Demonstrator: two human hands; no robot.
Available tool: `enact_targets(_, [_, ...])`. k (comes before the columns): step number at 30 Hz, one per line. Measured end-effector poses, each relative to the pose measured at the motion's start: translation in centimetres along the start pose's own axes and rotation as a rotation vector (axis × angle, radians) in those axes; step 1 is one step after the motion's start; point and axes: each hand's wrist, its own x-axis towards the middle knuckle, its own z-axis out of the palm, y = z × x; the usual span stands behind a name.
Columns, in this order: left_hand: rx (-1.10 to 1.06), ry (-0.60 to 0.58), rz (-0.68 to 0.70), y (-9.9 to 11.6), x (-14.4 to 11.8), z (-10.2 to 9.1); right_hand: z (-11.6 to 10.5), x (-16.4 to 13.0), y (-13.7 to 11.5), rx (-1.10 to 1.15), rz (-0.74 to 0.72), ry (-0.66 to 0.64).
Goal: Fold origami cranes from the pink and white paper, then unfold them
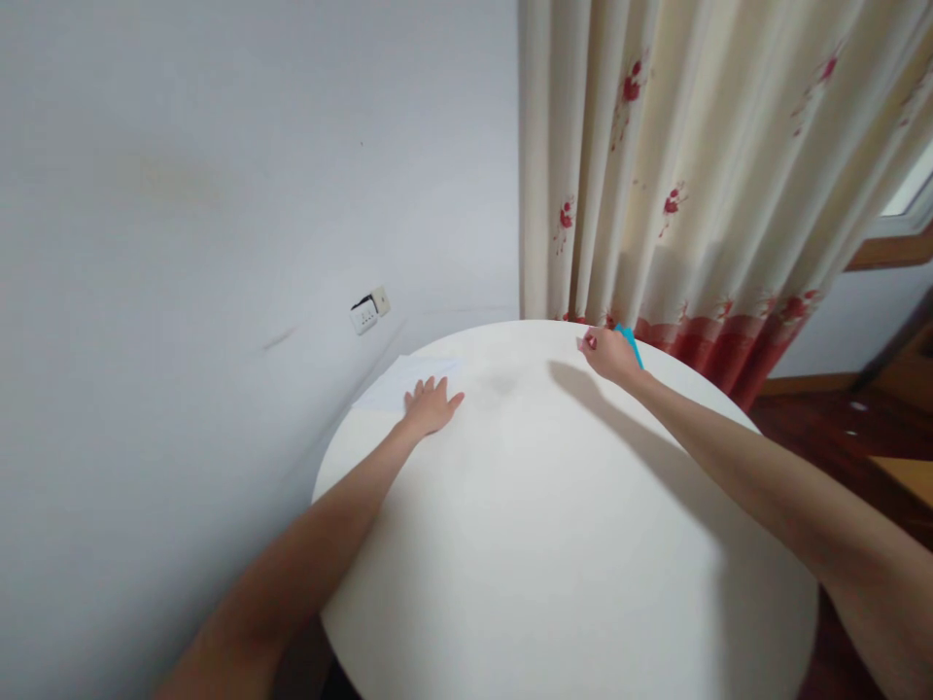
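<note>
My left hand (430, 406) lies flat with its fingers spread, partly over a sheet of white paper (386, 384) at the far left of the white round table (554, 544). My right hand (610, 355) is above the table's far right edge, its fingers curled closed. What they hold, if anything, is too small to make out. A bright blue piece (630, 343) shows just behind this hand near the wrist; I cannot tell whether the hand touches it. Below and left of the right arm, its shadow falls on the tabletop.
A pale wall (219, 224) with a power socket (364, 315) stands close along the left side. Behind the table hangs a cream curtain (604, 165) with red flowers. To the right are a dark wooden floor (816, 418) and a light wooden surface (908, 476).
</note>
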Motion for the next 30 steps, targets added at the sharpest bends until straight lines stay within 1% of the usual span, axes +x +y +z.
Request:
enact_targets(2, [0.007,-0.056,-0.04,-0.4,0.0,0.3,0.0,-1.4,-1.0,0.025,-0.057,0.034])
enact_targets(4, [-0.003,-0.069,-0.021,0.3,-0.6,0.6,0.1,-2.7,-2.0,0.069,-0.093,0.004])
enact_targets(6, [-0.043,-0.094,0.032,2.0,-2.2,0.9,0.2,-4.1,-2.9,0.121,-0.128,-0.049])
enact_targets(8, [-0.087,-0.124,0.107,4.5,-4.5,1.1,0.5,-5.4,-3.9,0.15,-0.148,-0.089])
enact_targets(10, [-0.133,-0.137,0.224,7.0,-7.3,1.1,0.8,-6.8,-4.7,0.189,-0.183,-0.125])
enact_targets(12, [-0.213,-0.096,0.401,9.2,-9.6,0.9,1.3,-8.3,-5.5,0.227,-0.214,-0.167])
enact_targets(13, [-0.253,-0.087,0.49,9.9,-10.4,0.6,1.5,-9.0,-5.8,0.23,-0.229,-0.185])
enact_targets(15, [-0.322,-0.089,0.6,10.5,-11.0,0.0,1.9,-10.4,-6.3,0.21,-0.302,-0.231])
enact_targets(17, [-0.371,-0.122,0.73,9.9,-10.2,-0.7,2.2,-11.6,-6.6,0.163,-0.368,-0.208])
enact_targets(19, [-0.355,-0.122,0.812,8.3,-8.5,-1.3,2.3,-12.4,-6.7,0.125,-0.417,-0.192])
enact_targets(20, [-0.34,-0.157,0.836,7.3,-7.5,-1.6,2.4,-12.6,-6.8,0.119,-0.436,-0.192])
enact_targets(21, [-0.323,-0.202,0.833,6.3,-6.6,-1.7,2.5,-12.7,-6.8,0.123,-0.454,-0.197])
enact_targets(23, [-0.273,-0.284,0.776,4.5,-5.1,-1.9,2.8,-12.6,-6.7,0.147,-0.499,-0.207])
enact_targets(25, [-0.229,-0.352,0.723,3.4,-4.4,-1.8,3.4,-12.5,-6.5,0.175,-0.547,-0.208])
enact_targets(27, [-0.202,-0.405,0.704,3.1,-4.3,-1.7,4.0,-12.4,-6.2,0.197,-0.578,-0.205])
enact_targets(30, [-0.19,-0.428,0.682,3.4,-5.1,-1.5,4.2,-12.6,-6.0,0.234,-0.581,-0.202])
